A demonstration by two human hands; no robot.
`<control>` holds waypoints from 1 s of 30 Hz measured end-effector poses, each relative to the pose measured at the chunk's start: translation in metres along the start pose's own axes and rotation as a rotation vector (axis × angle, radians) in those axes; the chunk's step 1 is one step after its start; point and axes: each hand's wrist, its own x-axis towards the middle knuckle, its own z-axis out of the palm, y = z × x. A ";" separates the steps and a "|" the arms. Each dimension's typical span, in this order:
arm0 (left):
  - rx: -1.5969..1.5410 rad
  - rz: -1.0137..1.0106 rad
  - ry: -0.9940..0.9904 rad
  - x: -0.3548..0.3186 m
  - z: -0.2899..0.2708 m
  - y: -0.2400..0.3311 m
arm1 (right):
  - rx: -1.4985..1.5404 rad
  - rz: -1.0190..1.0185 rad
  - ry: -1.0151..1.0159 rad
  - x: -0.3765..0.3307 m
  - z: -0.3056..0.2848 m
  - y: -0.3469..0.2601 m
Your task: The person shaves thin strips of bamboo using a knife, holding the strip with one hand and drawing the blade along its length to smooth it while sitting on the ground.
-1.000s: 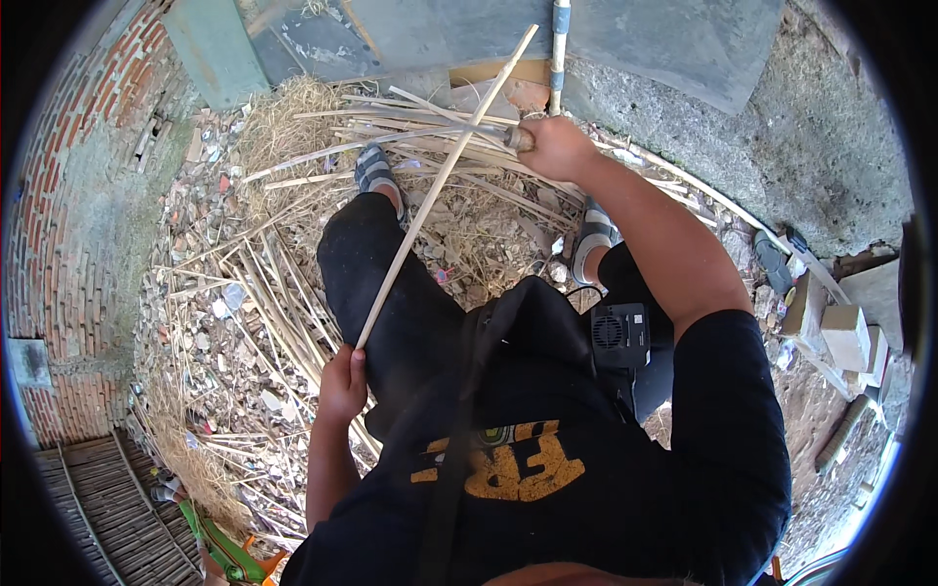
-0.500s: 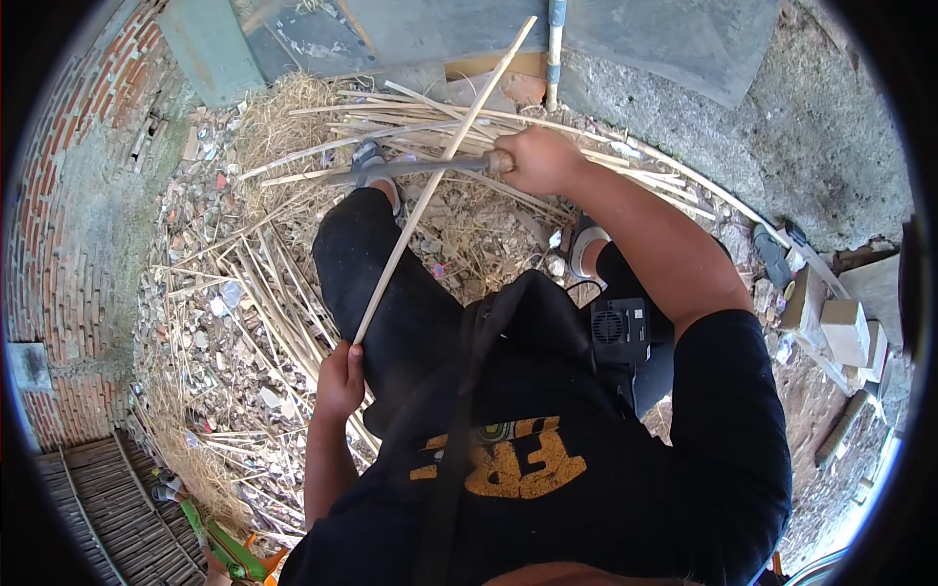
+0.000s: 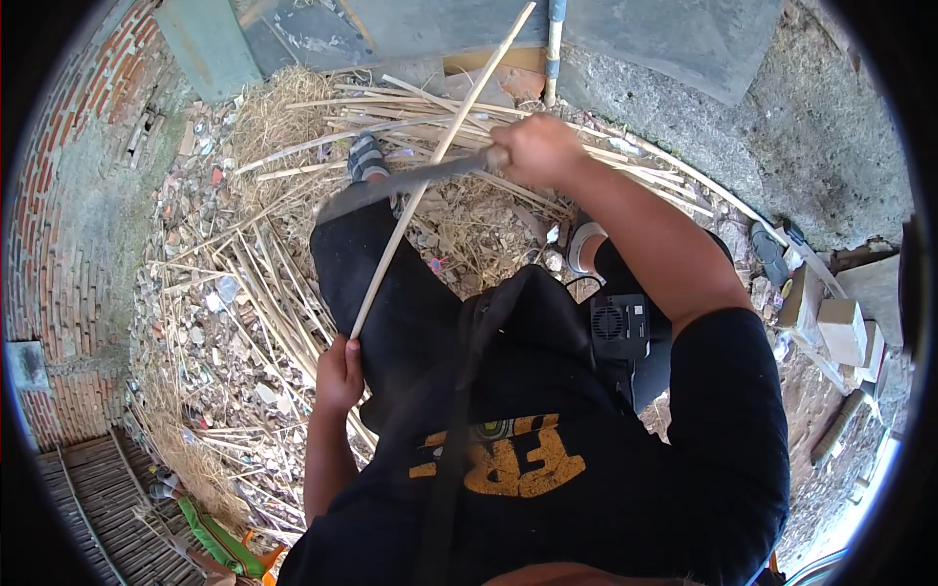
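A long pale strip of split bamboo (image 3: 403, 227) runs from my left hand (image 3: 339, 375) up and away to the right, across my bent leg. My left hand is closed round its near end, thumb along the strip. My right hand (image 3: 537, 150) grips the wooden handle of a machete (image 3: 386, 188). The long dark blade points left and crosses the bamboo strip about midway, over my knee. Whether the edge touches the strip or only passes over it, I cannot tell. Most of the handle is hidden in my right fist.
Bamboo strips (image 3: 283, 293) lie heaped to the left, and more (image 3: 391, 119) lie ahead by a straw pile (image 3: 278, 117). Rubble covers the ground. A brick wall (image 3: 73, 264) rises at left. Pale blocks (image 3: 842, 327) stand at right. Someone in green (image 3: 220, 537) is at lower left.
The machete has come nearer to me along the bamboo strip, its tip swinging down toward my knee. My right hand rose slightly. The left hand keeps its hold, nearly still.
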 end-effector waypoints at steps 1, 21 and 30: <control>0.000 -0.014 0.004 0.003 0.000 0.004 | 0.044 0.065 0.025 0.002 0.005 0.008; -0.011 0.015 0.048 -0.003 0.003 -0.001 | 0.109 -0.001 0.036 0.006 0.002 0.016; 0.066 0.036 0.047 0.003 0.003 -0.003 | 0.123 0.175 0.149 0.008 -0.008 0.048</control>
